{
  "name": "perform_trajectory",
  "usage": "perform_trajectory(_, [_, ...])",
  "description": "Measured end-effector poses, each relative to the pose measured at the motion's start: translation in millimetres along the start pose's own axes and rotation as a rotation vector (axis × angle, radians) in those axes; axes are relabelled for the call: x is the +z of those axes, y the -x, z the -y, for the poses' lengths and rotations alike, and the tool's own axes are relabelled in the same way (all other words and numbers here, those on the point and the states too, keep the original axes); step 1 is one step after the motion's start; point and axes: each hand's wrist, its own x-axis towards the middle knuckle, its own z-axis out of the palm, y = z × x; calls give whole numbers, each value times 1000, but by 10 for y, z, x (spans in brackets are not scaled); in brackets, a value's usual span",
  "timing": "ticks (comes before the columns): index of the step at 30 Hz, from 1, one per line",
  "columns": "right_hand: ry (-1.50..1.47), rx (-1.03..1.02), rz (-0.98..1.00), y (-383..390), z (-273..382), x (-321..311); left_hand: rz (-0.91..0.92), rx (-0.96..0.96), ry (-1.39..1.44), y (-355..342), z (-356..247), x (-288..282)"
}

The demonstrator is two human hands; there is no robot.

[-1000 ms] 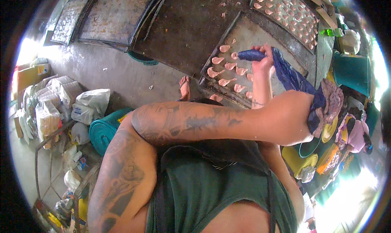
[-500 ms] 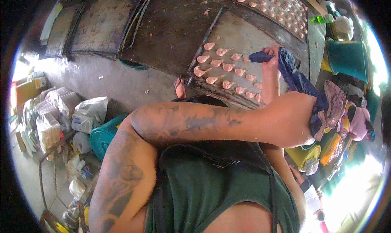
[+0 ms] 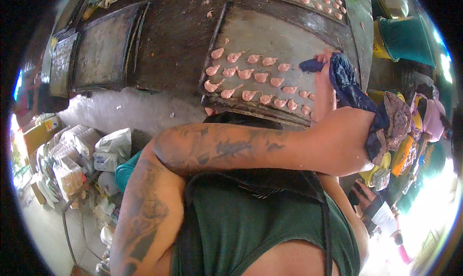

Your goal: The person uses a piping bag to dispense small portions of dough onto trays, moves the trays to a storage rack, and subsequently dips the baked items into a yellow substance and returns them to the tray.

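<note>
Pink dollops [image 3: 246,74] sit in three rows along the near side of the metal tray [image 3: 275,30], with the dark counter [image 3: 178,40] showing to the tray's left. You seem to be well short of halfway over this tray: the two nearest rows run nearly its full width, the third reaches from its left side to just beside your bag's tip, and its far part bears no rows yet, only a small smear near its left edge. Beyond the tray, a second tray [image 3: 289,4] looks well covered with similar dollops, though the top of your view cuts it off. Your right grip [image 3: 328,66], over the tray's right part, is clamped around the narrow end of the blue piping bag [image 3: 343,71]; your left grip [image 3: 349,138], off the tray's near right corner, appears closed on its gathered end, but its fingers are hidden. Your left forearm [image 3: 231,148] crosses in front of the tray, covering part of your right arm. Blur at the bag's tip means you cannot tell whether any mix is coming out over the tray.
</note>
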Motion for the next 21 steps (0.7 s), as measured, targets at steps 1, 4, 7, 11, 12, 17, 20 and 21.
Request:
perform_trajectory(1, [-178, 107, 58, -19, 78, 22, -15, -10, 6, -8, 16, 6])
perform_trajectory(4, [232, 135, 108, 60, 297, -20, -20, 15, 0, -109, 97, 76])
perform_trajectory(7, [252, -283, -90, -176, -427, -793, 102, 63, 59, -226, 65, 333])
perform_trajectory(11, [553, 0, -21, -79, -347, -744, 91, 125, -18, -354, 151, 443])
perform_trajectory(12, [595, 4, -75, -49, -279, -857, 118, 135, -11, -372, 128, 504])
perform_trajectory(17, [537, -9, -90, -126, -19, -977, 159, 53, 105, -487, 250, 678])
perform_trajectory(20, [791, -95, -61, -116, 177, -1069, 185, -22, 50, -510, 254, 773])
perform_trajectory(21, [907, -147, -48, -118, 296, -1080, 185, -25, 54, -518, 225, 775])
